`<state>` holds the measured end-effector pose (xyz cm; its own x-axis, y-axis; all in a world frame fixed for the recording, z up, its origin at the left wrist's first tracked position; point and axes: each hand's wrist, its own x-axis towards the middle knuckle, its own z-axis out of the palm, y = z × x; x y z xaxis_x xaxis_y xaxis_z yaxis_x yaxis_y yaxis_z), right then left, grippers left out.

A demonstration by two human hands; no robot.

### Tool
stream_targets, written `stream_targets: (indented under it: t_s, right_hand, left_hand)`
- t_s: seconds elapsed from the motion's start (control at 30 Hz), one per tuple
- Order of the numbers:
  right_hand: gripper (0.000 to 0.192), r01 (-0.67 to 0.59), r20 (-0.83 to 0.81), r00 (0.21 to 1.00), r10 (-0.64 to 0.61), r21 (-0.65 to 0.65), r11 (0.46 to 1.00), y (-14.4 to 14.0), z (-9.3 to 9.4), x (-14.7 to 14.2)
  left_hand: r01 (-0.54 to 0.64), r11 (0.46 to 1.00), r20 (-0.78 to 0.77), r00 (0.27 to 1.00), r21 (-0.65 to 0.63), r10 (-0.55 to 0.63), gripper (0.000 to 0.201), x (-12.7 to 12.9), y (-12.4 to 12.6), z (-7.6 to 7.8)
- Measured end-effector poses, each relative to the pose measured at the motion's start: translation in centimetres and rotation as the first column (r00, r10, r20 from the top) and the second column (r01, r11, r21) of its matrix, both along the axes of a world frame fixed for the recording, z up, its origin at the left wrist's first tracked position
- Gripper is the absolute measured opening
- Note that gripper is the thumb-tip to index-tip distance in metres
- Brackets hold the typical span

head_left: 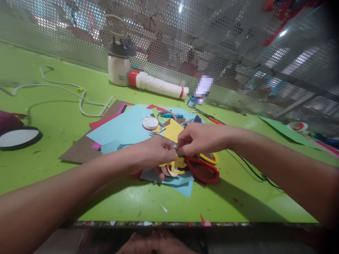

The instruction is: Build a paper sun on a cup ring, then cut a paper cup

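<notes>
Both hands are meeting over a heap of coloured paper on the green table (53, 120); the left hand (152, 153) is curling its fingers together around a small yellow paper cut-out (178, 165), which is hanging just below the knuckles, and a roll of white tape (167, 171) is showing just beneath that hand; the right hand (201, 139) is pinching its fingertips together right against the left hand's fingertips, though what sits between them is too small to tell; red-handled scissors (203, 170) are lying just under the right hand, touching a yellow ring-shaped handle (210, 158); a light blue paper sheet (124, 128) is lying beyond the hands with a round white disc (150, 122) resting on it; a white bottle (119, 67) and a white tube with a red cap (159, 84) are sitting well apart from the hands, by the perforated metal screen (238, 53); a white cable (66, 90) is trailing across the table on the left
</notes>
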<state>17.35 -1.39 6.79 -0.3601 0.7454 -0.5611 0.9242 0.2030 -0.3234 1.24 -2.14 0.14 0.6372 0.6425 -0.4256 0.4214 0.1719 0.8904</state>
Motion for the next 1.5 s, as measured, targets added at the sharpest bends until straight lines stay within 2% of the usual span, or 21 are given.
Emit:
stream_targets:
  t_s: [0.1, 0.17, 0.27, 0.37, 0.53, 0.7, 0.97, 1.33, 1.5]
  right_hand:
    - [0.016, 0.135, -0.192, 0.975, -0.114, 0.1, 0.986, -0.8, 0.2, 1.6]
    - [0.024, 0.207, -0.3, 0.94, -0.165, 0.113, 0.972, -1.7, -0.4, 2.6]
    - [0.028, 0.224, -0.348, 0.923, -0.164, 0.138, 0.965, -3.3, -2.2, 3.5]
    - [0.024, 0.265, -0.399, 0.897, -0.192, 0.136, 0.955, -4.4, -3.6, 3.2]
    - [0.014, 0.294, -0.375, 0.908, -0.185, 0.257, 0.92, -4.6, -3.9, 1.8]
    - [0.01, 0.309, -0.363, 0.912, -0.19, 0.306, 0.9, -4.3, -4.1, 1.5]
    - [0.01, 0.297, -0.398, 0.905, -0.149, 0.341, 0.892, -4.4, -4.5, 1.5]
    - [0.008, 0.323, -0.426, 0.892, -0.154, 0.361, 0.875, -4.3, -5.0, 1.7]
    - [0.014, 0.339, -0.464, 0.871, -0.164, 0.323, 0.884, -4.5, -5.1, 2.0]
  left_hand:
    - [-0.043, 0.998, 0.083, 0.995, -0.048, 0.047, 0.01, -0.1, 0.2, -0.4]
    - [-0.082, 0.994, 0.135, 0.987, -0.079, 0.092, 0.011, -0.2, 0.2, -0.4]
    - [-0.113, 0.989, 0.187, 0.974, -0.092, 0.128, 0.011, -0.2, 0.1, -0.4]
    - [-0.103, 0.991, 0.196, 0.974, -0.08, 0.117, 0.012, -0.1, 0.1, -0.5]
    - [-0.098, 0.991, 0.173, 0.979, -0.086, 0.112, 0.019, 0.0, 0.0, -0.5]
    - [-0.098, 0.992, 0.161, 0.981, -0.08, 0.11, 0.013, 0.0, -0.2, -0.1]
    - [-0.091, 0.993, 0.162, 0.981, -0.075, 0.102, 0.009, 0.0, -0.2, -0.2]
    - [-0.104, 0.991, 0.168, 0.979, -0.088, 0.118, 0.015, 0.0, 0.2, -0.8]
    - [-0.1, 0.989, 0.2, 0.973, -0.106, 0.119, 0.016, -0.1, 0.2, -0.5]
